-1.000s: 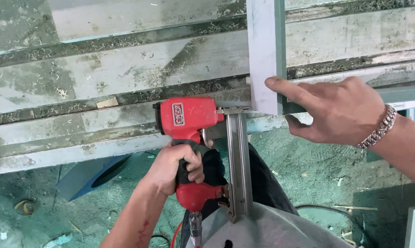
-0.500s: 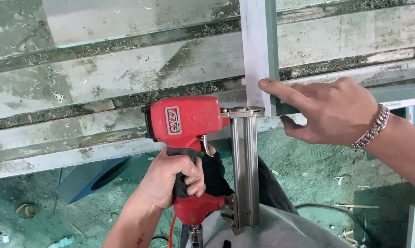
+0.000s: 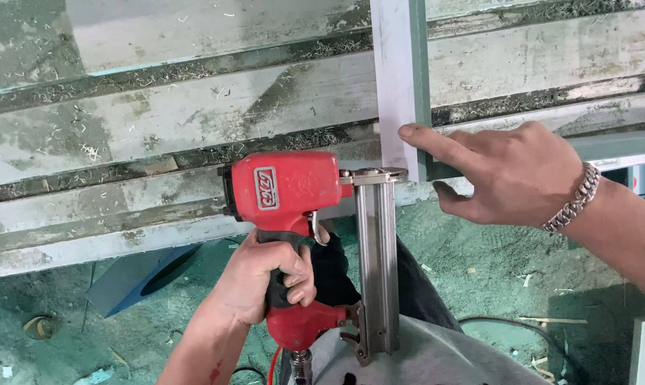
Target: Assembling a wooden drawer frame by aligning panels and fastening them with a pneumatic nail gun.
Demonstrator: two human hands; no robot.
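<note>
The left hand (image 3: 265, 278) has its grip clenched around the black handle of a red pneumatic nail gun with a long steel magazine (image 3: 301, 214), a finger lying by the trigger. The gun's nose sits against the lower end of a pale upright board with a green edge (image 3: 397, 85), just where it meets the dusty horizontal planks of the desk (image 3: 158, 128). The right hand (image 3: 508, 175), wearing a silver chain bracelet (image 3: 572, 199), has its grip released, the forefinger pressing flat on that board just above the nose. Green sawdust-strewn floor (image 3: 494, 264) lies below.
</note>
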